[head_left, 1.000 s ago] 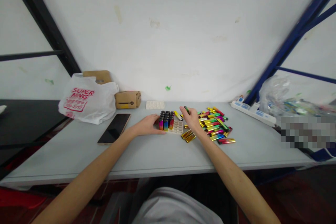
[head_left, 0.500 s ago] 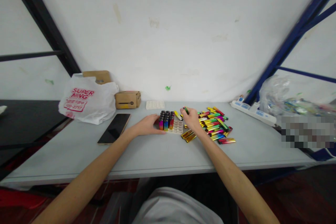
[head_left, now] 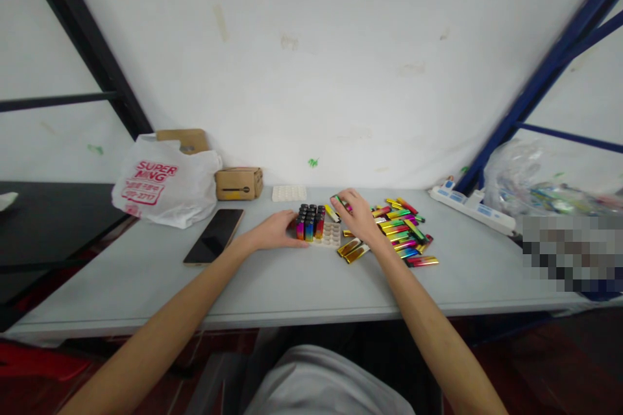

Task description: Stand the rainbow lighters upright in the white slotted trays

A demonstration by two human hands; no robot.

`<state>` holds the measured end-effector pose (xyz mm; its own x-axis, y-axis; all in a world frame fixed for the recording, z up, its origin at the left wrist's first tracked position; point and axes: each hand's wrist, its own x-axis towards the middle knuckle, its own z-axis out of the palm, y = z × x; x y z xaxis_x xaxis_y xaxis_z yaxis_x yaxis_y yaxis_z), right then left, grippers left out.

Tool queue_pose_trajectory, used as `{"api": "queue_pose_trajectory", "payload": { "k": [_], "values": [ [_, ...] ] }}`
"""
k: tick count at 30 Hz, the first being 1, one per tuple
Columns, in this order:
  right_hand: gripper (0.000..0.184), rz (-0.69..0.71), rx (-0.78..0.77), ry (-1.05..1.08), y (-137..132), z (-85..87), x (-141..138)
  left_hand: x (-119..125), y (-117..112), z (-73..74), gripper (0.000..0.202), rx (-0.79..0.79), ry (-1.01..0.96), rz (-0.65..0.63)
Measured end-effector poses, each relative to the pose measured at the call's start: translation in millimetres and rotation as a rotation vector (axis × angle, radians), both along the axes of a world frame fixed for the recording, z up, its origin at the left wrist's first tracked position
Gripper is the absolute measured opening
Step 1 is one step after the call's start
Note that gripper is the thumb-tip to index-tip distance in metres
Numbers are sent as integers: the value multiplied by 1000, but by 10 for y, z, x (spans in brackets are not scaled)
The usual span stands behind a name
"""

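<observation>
Several shiny multicoloured lighters (head_left: 309, 228) with black tops stand upright in the left part of a white holder tray (head_left: 333, 233) with rows of round hollows. My left hand (head_left: 276, 232) curls round the left end of this tray, thumb in front and fingers behind, steadying it. Just beyond the tray's right side, my right hand (head_left: 359, 215) grips a lighter (head_left: 339, 201) with a green end, mostly covered by the fingers. To the right of that hand lies a loose pile of metallic lighters (head_left: 396, 227). A yellow lighter (head_left: 331, 213) rests behind the tray.
A second white tray (head_left: 289, 193) lies near the wall, beside a small cardboard box (head_left: 239, 183). At left are a black phone (head_left: 214, 237) and a white plastic bag (head_left: 163, 185). A power strip (head_left: 472, 209) and clear plastic bags (head_left: 516, 165) sit at right.
My right hand has turned, and the lighter in it now lies more tilted, its end pointing towards the left. The left hand stays at the tray. The view has shifted slightly.
</observation>
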<state>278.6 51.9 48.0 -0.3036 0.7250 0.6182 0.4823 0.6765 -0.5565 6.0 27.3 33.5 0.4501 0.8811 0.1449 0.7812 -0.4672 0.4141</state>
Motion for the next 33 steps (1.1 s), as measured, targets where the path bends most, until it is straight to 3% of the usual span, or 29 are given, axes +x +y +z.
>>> {"api": "queue_pose_trajectory", "payload": {
  "k": [3, 5, 9, 12, 28, 33],
  "values": [
    [48, 6, 16, 33, -2, 30, 27, -1, 0, -3, 73, -4, 2, 3],
    [51, 46, -97, 64, -16, 38, 57, -2, 2, -4, 72, -6, 9, 1],
    [56, 257, -383, 94, -76, 44, 108, -6, 5, -7, 71, -3, 7, -4],
    [56, 371, -458, 44, -119, 53, 98, -10, 5, -12, 71, -1, 9, -9],
    [50, 427, -273, -327, -90, 48, 79, -25, 18, -50, 72, 19, -9, -24],
    [44, 266, -131, -470, -93, 3, -32, -24, 31, -57, 72, 20, -6, -23]
  ]
}}
